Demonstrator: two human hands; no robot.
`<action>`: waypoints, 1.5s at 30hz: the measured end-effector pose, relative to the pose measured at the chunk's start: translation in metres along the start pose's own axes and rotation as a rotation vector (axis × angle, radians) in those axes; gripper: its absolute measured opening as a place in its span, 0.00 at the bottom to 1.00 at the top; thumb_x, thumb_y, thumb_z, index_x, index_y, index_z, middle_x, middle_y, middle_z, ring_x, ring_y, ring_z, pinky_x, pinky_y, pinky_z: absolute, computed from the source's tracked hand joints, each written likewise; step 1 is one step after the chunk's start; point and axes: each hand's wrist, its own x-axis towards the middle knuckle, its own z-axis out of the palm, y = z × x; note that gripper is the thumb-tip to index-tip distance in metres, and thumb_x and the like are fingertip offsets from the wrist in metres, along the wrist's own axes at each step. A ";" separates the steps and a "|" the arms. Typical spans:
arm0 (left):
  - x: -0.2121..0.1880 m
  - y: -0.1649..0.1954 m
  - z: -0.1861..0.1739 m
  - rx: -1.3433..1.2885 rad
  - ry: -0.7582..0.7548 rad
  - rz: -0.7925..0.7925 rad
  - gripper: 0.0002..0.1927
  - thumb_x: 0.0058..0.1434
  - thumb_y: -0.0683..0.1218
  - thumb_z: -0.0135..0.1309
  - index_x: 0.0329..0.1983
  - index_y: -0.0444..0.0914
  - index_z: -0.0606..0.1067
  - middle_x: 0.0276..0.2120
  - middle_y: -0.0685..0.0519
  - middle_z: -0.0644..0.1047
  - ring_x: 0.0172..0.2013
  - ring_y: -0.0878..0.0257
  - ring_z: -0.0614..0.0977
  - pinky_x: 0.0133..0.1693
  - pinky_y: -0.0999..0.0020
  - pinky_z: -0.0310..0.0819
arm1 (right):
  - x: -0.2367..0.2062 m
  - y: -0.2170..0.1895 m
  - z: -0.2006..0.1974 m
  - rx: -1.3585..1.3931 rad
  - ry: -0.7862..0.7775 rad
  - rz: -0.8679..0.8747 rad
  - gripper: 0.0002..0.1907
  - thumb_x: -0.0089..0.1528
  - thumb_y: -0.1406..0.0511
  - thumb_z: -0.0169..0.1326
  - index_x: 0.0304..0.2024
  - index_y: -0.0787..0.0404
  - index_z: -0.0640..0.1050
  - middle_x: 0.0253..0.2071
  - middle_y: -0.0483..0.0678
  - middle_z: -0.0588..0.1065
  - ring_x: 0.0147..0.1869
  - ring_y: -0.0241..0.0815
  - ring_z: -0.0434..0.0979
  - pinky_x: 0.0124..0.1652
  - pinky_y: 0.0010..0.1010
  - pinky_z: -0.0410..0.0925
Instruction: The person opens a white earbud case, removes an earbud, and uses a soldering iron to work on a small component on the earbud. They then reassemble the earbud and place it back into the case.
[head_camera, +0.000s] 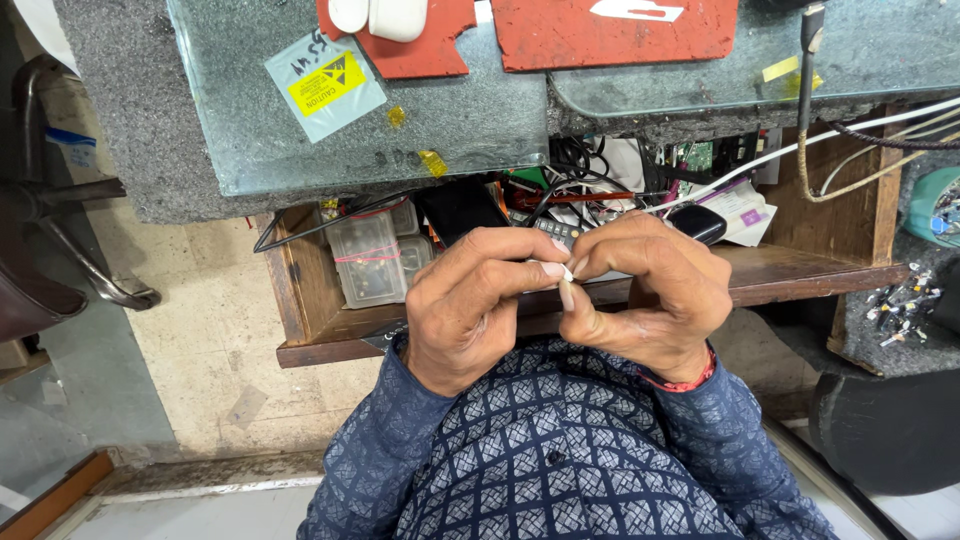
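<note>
My left hand (470, 300) and my right hand (650, 295) meet in front of my chest, above an open wooden drawer (300, 290). Both pinch one tiny whitish piece (563, 272) between thumbs and forefingers. What the piece is cannot be made out. A red thread band circles my right wrist. My sleeves are dark blue with a diamond pattern.
The drawer holds clear plastic boxes (368, 258), a black device (460, 208), tangled cables and papers. Above lies a glass-topped bench (450, 120) with a yellow-labelled bag (325, 85), red mats (600, 35), white earbud cases (385, 15) and cords at right. A chair frame (60, 220) stands left.
</note>
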 end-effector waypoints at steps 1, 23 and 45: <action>0.000 0.000 0.000 -0.001 0.000 -0.002 0.14 0.61 0.29 0.60 0.44 0.38 0.76 0.48 0.52 0.80 0.48 0.61 0.86 0.45 0.72 0.85 | 0.000 0.000 0.000 -0.005 -0.002 0.000 0.13 0.59 0.72 0.67 0.39 0.67 0.74 0.36 0.53 0.78 0.36 0.40 0.81 0.37 0.27 0.75; 0.021 0.018 -0.022 0.139 -0.077 -0.020 0.20 0.63 0.31 0.58 0.55 0.40 0.80 0.52 0.51 0.80 0.49 0.57 0.84 0.50 0.68 0.80 | 0.010 0.001 -0.001 0.103 -0.141 0.210 0.08 0.60 0.76 0.64 0.40 0.69 0.79 0.42 0.54 0.81 0.46 0.42 0.82 0.47 0.30 0.74; 0.095 -0.028 -0.044 0.722 0.204 0.031 0.09 0.76 0.47 0.62 0.48 0.41 0.73 0.53 0.55 0.75 0.51 0.58 0.76 0.54 0.58 0.69 | 0.007 0.000 0.000 0.498 0.133 0.416 0.08 0.70 0.73 0.52 0.52 0.67 0.73 0.48 0.55 0.81 0.51 0.42 0.85 0.48 0.29 0.79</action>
